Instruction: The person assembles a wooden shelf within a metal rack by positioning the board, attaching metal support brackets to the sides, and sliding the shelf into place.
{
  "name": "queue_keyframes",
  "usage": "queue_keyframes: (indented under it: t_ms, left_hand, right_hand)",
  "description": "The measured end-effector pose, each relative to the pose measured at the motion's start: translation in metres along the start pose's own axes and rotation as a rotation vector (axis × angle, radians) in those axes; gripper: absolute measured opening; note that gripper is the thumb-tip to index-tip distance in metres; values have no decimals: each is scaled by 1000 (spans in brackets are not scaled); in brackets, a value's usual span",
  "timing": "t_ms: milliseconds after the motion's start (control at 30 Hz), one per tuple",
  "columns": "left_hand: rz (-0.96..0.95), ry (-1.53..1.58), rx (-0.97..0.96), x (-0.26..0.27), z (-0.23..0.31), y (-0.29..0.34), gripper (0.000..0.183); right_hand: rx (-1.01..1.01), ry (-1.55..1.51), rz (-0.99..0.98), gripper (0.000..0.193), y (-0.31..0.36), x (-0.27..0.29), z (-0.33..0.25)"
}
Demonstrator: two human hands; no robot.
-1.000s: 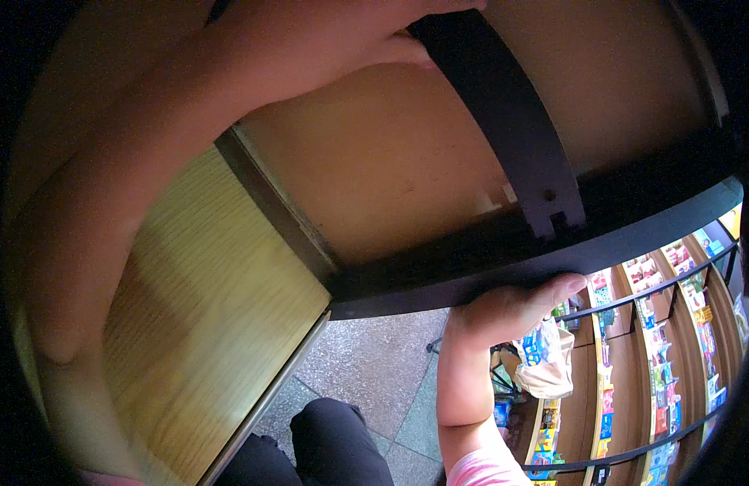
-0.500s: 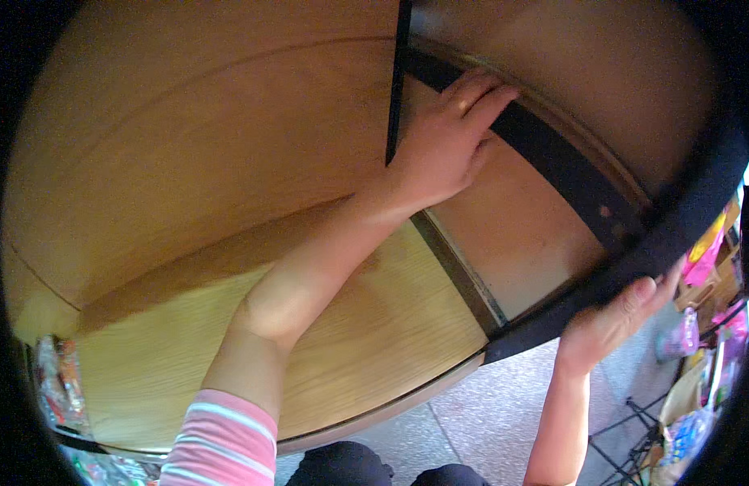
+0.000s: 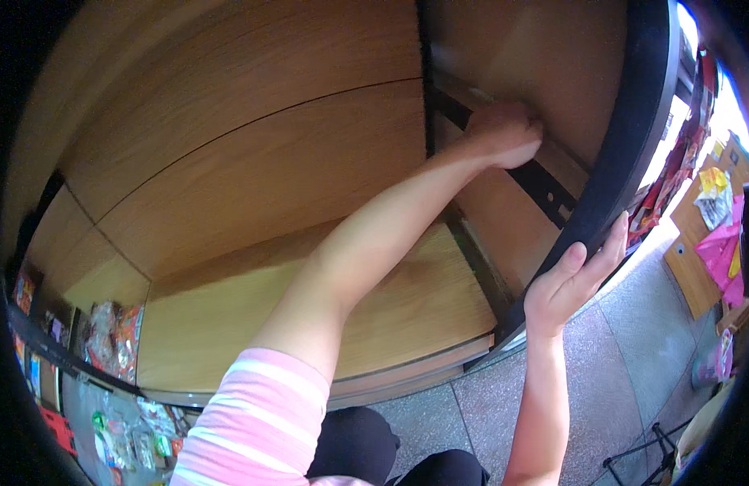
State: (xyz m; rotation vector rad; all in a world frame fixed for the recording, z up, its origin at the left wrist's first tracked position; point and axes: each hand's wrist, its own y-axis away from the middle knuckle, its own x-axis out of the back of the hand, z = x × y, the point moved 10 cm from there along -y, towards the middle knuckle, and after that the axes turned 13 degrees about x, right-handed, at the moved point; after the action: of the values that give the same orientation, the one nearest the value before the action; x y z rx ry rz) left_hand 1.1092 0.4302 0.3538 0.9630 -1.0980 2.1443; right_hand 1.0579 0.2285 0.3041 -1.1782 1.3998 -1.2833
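My left hand reaches across into the right side of a wooden cabinet. Its fingers are curled in against a black strip that runs along the side panel; whatever they may hold is hidden. My right hand rests on the black front edge of that side, its fingers stretched out along it and the thumb apart. Below my left forearm lies a light wood shelf. A dark upright edge stands between the back panel and the recess.
Packaged goods sit at the shelf's left end, with more clear-wrapped packets lower down. Red packets line the outer right side. Grey floor tiles, a pink bag and a black metal stand lie to the right.
My left hand's fingers, spread over the black strip before, are now curled in. The view has shifted, showing more of the outer right side. My right hand stays at the black edge.
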Motion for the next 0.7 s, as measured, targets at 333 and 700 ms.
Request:
queue_keyframes:
  t_ms: [333,700]
  left_hand:
    - [89,-50,-35,9,20,23,39]
    - [156,122,68,33,27,47,35]
  right_hand:
    - [-13,-47,5,45,-3,3,-2]
    - [-11,-79,-35,48,-8,4,4]
